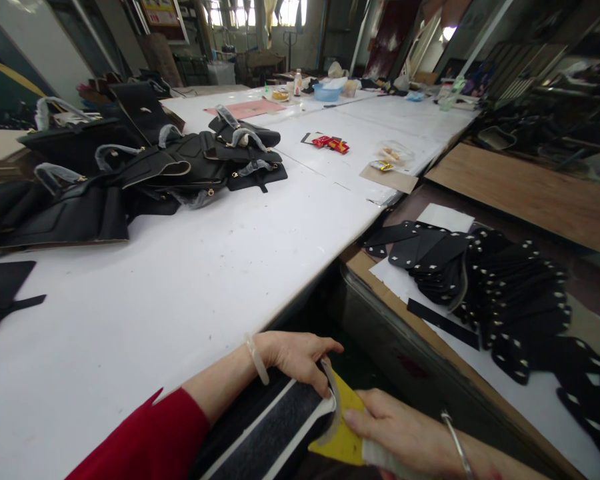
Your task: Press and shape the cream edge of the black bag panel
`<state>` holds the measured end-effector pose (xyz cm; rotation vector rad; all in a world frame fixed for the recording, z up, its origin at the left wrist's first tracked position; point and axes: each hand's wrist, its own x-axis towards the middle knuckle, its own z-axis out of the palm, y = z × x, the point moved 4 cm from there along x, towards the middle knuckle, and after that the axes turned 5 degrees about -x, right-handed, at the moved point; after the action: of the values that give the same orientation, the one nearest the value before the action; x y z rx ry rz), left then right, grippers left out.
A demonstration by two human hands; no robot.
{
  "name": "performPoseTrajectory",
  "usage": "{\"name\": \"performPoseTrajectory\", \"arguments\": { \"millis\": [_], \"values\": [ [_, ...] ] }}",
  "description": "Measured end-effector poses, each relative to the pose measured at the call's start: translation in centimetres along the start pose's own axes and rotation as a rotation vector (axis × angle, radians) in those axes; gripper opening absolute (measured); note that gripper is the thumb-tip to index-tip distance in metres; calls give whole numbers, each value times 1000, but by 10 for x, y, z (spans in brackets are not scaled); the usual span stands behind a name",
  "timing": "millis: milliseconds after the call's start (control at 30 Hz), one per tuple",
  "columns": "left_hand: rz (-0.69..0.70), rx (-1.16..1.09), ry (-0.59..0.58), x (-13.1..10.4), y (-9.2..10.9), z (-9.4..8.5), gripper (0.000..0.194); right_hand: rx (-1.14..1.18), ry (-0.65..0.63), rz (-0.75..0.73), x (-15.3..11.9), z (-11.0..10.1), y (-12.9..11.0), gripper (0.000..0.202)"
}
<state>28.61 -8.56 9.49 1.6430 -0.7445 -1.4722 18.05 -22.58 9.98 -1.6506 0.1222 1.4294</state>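
My left hand (pixel 300 360), with a pale bangle at the wrist, rests on the end of a black piece (pixel 275 427) edged by two light strips. Its thumb presses near the tip and the index finger points outward. In my right hand (pixel 390 427) is a yellow sheet (pixel 345 420) with a curved greyish edge, pinched between thumb and fingers. That curved edge lies against the end of the black piece. Some whitish material shows below my right palm; what it is, I cannot tell.
Black bags (pixel 180 160) with plastic-wrapped handles lie on the white table (pixel 180 300) at the left. Black studded pieces (pixel 515 287) cover a lower surface at the right. A dark gap separates the two surfaces. Red packets (pixel 330 143) lie farther back.
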Motion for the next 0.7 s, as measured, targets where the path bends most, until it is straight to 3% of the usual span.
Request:
{"name": "performPoseTrajectory", "arguments": {
  "millis": [167,400,700],
  "values": [
    [-1,31,-7,0,2,-1,100,21,51,-14,2,4,-3,40],
    [-9,83,6,-4,5,-3,102,119,85,-124,4,11,-11,70],
    [35,82,-14,-3,0,-4,108,176,104,-131,4,19,-14,68]
  ]
}}
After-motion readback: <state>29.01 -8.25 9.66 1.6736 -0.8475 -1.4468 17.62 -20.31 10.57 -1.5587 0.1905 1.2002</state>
